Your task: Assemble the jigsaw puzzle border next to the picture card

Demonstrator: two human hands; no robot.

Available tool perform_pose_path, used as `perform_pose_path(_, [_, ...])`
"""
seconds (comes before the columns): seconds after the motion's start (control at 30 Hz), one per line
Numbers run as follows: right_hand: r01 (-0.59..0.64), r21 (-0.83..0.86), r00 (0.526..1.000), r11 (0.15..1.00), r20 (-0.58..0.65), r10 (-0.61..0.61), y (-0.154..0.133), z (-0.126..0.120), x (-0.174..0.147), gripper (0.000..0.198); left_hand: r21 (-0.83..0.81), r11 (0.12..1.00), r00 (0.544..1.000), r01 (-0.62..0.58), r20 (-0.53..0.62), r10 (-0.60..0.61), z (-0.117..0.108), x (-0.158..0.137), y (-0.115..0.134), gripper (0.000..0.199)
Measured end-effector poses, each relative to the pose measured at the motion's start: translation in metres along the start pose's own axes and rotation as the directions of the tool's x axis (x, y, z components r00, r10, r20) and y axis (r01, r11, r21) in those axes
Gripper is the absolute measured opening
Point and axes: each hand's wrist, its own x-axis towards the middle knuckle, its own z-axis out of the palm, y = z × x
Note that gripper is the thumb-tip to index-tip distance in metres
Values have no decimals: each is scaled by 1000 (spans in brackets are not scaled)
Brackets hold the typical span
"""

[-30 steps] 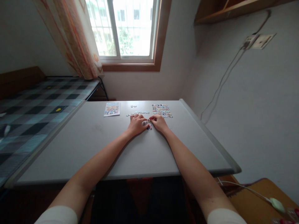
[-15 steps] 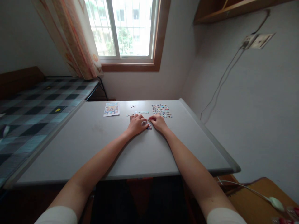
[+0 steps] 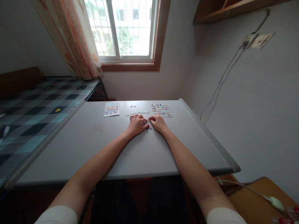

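On the white table (image 3: 144,155), a small block of joined jigsaw puzzle pieces (image 3: 149,127) lies between my hands. My left hand (image 3: 137,124) bends over its left side, thumb and fingers steadying it against the tabletop. From the upper right, my right hand (image 3: 158,122) pinches a puzzle piece at the block's top edge; the fingers mostly cover that piece. Rows of loose puzzle pieces (image 3: 160,109) spread just beyond my right hand. A line of light-blue pieces (image 3: 141,112) runs behind my left hand, with a few more pieces (image 3: 133,106) farther back.
A picture card (image 3: 111,109) lies at the table's back left. To the left stands a bed with a checked cover (image 3: 58,102); a curtain (image 3: 77,43) hangs by the window. A wooden stool (image 3: 261,199) with a cable and white plug is at lower right.
Both hands stay almost in place at the puzzle block. My right fingers have shifted very slightly left.
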Motion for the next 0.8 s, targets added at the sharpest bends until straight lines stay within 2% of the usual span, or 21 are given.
perform_pose_path(0.2, [-11,44,1000,999,-20,12,3,0,1,15,8,1000,1000,4,-2,-4,2,0,-1,27])
perform_pose_path(0.8, [0,-12,1000,1000,8,0,-3,-5,-1,17,5,998,998,-68,17,68,1,0,0,25])
